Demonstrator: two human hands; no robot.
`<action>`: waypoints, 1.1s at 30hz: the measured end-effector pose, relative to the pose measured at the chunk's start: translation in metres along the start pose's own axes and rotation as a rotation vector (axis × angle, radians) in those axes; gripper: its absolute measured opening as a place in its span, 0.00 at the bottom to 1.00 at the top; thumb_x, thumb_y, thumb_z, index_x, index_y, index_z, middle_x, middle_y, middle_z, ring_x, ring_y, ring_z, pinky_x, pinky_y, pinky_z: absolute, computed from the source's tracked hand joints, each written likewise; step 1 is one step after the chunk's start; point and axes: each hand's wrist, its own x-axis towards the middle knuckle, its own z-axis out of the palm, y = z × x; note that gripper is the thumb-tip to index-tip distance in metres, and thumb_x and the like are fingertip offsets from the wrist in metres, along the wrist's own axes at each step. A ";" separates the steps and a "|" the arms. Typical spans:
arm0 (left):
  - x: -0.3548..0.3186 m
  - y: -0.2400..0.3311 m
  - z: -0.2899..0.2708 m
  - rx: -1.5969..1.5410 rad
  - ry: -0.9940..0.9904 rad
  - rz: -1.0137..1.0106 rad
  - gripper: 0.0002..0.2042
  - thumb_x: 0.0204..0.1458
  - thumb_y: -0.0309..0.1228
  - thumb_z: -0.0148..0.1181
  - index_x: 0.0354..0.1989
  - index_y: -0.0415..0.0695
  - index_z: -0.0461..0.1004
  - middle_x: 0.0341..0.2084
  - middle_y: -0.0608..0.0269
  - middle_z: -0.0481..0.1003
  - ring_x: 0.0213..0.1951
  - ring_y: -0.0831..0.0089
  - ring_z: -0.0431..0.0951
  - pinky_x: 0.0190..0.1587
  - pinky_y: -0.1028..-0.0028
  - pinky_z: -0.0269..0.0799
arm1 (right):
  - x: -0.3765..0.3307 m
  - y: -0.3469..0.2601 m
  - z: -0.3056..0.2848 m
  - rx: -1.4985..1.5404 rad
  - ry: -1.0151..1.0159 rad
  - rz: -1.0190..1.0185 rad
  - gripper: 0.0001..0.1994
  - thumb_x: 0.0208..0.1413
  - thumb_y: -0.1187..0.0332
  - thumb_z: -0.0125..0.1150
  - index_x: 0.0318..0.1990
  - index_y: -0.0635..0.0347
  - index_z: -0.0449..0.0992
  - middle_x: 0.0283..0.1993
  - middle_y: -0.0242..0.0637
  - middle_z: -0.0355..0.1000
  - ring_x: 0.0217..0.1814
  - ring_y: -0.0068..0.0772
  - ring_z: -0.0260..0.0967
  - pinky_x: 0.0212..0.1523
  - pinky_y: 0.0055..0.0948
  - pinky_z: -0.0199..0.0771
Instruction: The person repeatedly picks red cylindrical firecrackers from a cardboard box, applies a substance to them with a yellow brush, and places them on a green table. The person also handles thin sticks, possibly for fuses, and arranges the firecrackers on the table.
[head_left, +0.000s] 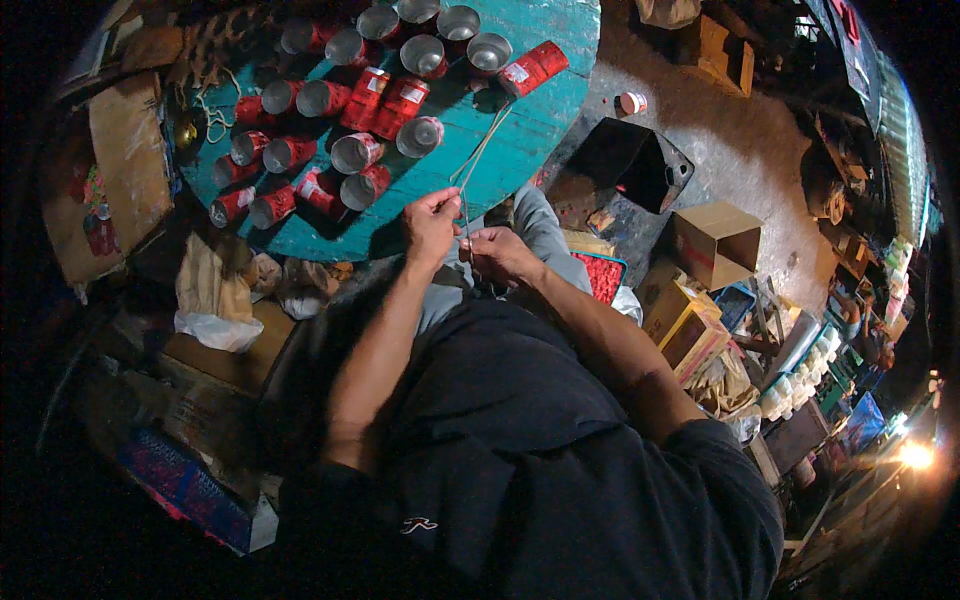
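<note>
Pale string (482, 146) runs in a few strands over the table's near edge, from beside a red can (537, 68) lying on its side down to my fingers. My left hand (430, 230) pinches the strands above my lap. Just right of it and slightly lower, my right hand (502, 254) is closed on the lower part of the same string. How the strands cross between my fingers is too small to tell. Several open-topped red cans (357, 153) are grouped on the turquoise table (510, 150), some upright and some lying down.
A black box-like case (635, 165) and a small white-and-red tub (632, 103) are on the floor to the right. Nearer stand an open cardboard box (715, 245) and a tray of red pieces (600, 275). Cardboard (125, 170) leans at the left, and a lamp (915, 455) glows far right.
</note>
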 end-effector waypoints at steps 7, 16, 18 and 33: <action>0.004 -0.014 -0.003 0.009 0.025 0.151 0.12 0.54 0.24 0.61 0.45 0.34 0.79 0.30 0.62 0.78 0.26 0.78 0.74 0.27 0.78 0.70 | 0.014 0.002 0.003 0.027 -0.003 -0.049 0.16 0.55 0.54 0.68 0.27 0.56 0.76 0.19 0.22 0.64 0.18 0.15 0.55 0.18 0.20 0.49; 0.007 -0.016 -0.006 0.144 0.007 0.223 0.11 0.54 0.21 0.60 0.45 0.35 0.80 0.28 0.65 0.75 0.26 0.81 0.71 0.27 0.78 0.67 | 0.025 0.007 0.000 -0.055 -0.008 -0.120 0.14 0.56 0.59 0.68 0.30 0.61 0.75 0.22 0.23 0.65 0.20 0.16 0.54 0.21 0.22 0.50; 0.006 -0.014 -0.007 0.135 0.003 0.210 0.11 0.55 0.20 0.59 0.46 0.36 0.80 0.28 0.67 0.74 0.25 0.83 0.70 0.25 0.79 0.65 | 0.017 0.000 0.004 -0.050 -0.023 -0.067 0.14 0.55 0.59 0.68 0.30 0.61 0.76 0.22 0.22 0.65 0.20 0.15 0.53 0.21 0.21 0.49; 0.005 -0.008 -0.009 0.105 -0.030 0.178 0.11 0.56 0.20 0.57 0.47 0.36 0.79 0.29 0.66 0.74 0.23 0.82 0.69 0.22 0.79 0.64 | 0.017 -0.005 0.003 -0.063 -0.043 -0.067 0.12 0.56 0.61 0.68 0.28 0.59 0.77 0.21 0.22 0.66 0.19 0.15 0.54 0.19 0.21 0.49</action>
